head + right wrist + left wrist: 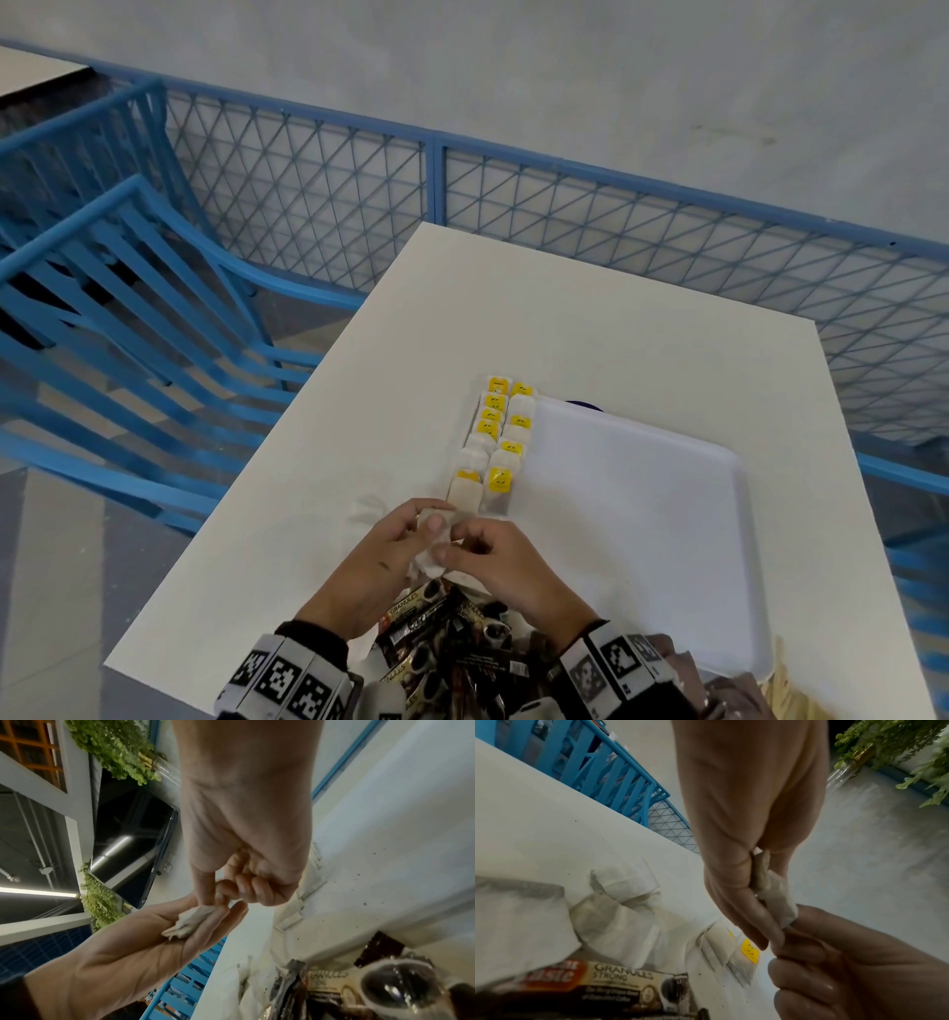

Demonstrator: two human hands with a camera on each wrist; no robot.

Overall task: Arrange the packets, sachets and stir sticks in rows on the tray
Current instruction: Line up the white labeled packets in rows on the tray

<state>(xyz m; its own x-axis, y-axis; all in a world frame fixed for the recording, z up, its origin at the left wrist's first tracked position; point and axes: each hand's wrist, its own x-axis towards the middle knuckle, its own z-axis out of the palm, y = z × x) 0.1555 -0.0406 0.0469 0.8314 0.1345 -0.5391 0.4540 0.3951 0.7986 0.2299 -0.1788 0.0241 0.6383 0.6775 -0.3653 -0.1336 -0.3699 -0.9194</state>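
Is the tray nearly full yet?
Not yet. Two rows of yellow-tagged tea bags lie along the white plastic tray's left edge. The left hand and right hand hold another white tea bag. The dark coffee sachets remain piled nearby.

Even, soft daylight; faint shadows. Wide-angle bending at edges. Wrist views dimmer, near coffee sachet (pixel 618 990) blurred.
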